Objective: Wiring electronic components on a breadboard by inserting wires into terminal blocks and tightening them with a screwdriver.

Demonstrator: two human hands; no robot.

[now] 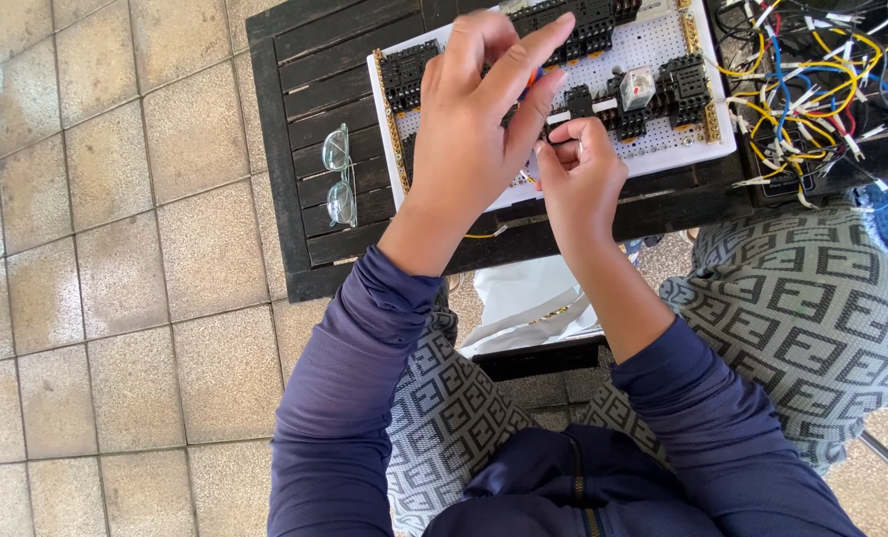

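At upper centre, one white board [653, 45] lies under two hands: left hand [474, 124] pinching one orange-handled tool [533, 76], right hand [578, 174] curled closed, contents unclear, beside one pair of glasses [340, 176].

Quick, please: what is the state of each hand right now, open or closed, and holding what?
Left hand: closed on a small orange-tipped tool, over the white perforated board.
Right hand: closed, pinching at a black component; a true grip cannot be told.

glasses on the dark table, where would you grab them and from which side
Take the clear glasses at the bridge between the lenses, coming from the open left side. They seem to lie flat on the slatted table, apart from the white board and both hands, so nothing crowds that side.
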